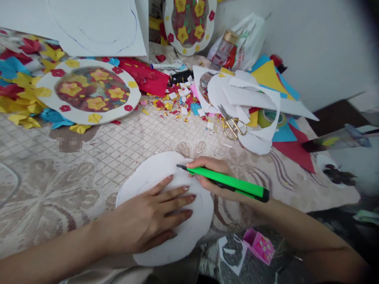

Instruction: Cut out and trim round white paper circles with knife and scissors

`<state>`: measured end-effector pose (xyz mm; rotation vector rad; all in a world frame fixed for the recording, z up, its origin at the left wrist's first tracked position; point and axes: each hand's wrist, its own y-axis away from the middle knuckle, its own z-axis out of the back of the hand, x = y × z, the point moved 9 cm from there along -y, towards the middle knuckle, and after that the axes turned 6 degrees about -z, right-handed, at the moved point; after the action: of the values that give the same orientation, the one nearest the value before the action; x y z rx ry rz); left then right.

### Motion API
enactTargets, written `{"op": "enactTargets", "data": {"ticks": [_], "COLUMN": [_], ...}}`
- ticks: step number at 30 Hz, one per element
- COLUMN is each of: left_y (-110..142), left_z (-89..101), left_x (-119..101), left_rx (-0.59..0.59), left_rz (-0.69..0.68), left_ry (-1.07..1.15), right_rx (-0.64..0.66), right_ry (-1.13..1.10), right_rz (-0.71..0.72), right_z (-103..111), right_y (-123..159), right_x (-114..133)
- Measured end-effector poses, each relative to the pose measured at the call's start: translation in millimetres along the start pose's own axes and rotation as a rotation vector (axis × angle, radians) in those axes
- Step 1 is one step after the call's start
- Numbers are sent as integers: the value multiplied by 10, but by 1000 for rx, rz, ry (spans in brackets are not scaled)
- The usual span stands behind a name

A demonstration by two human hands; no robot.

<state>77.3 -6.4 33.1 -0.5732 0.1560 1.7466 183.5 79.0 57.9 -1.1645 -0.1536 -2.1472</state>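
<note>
A rounded white foam or card sheet [166,167] with a rough cut edge lies at the front edge of the table. My left hand [154,213] rests flat on it, fingers spread. My right hand [211,173] grips a green utility knife [231,182] by its front part. The knife's dark blade points left over the upper part of the sheet, just beyond my left fingertips. Whether the blade touches the surface I cannot tell. Faint curved pencil marks show on the sheet near my left fingers.
A flower-decorated oval frame [94,118] lies at the left by folded paper flowers [22,90]; a similar one [191,49] stands behind. Gold-handled scissors [232,122], white offcuts [257,92], tape [271,118] and paper scraps [183,98] cover the back. A pink box [260,246] sits below the table edge.
</note>
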Motion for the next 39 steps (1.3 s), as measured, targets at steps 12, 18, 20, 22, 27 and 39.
{"op": "enactTargets", "data": {"ticks": [12,18,20,22,27,39], "left_y": [9,-5,-8,-7,1,-1], "left_z": [11,40,34,28,2,25], "left_x": [0,-7,-11,-11,-11,-4], "left_rx": [-34,-38,-28,-25,-5,-34], "left_rz": [-6,-1,-4,-5,-8,-9], "left_ry": [20,19,16,13,3,23], "right_rx": [23,56,77,100,121,291], "right_ry": [28,-94,-92,-80,-21,14], "right_rz": [72,0,36,84,131,210], "right_z": [-12,106,103,84,64,42], "right_y": [41,26,32,33,6,-57], "right_x": [-25,-140,-121,-86,-42,-68]}}
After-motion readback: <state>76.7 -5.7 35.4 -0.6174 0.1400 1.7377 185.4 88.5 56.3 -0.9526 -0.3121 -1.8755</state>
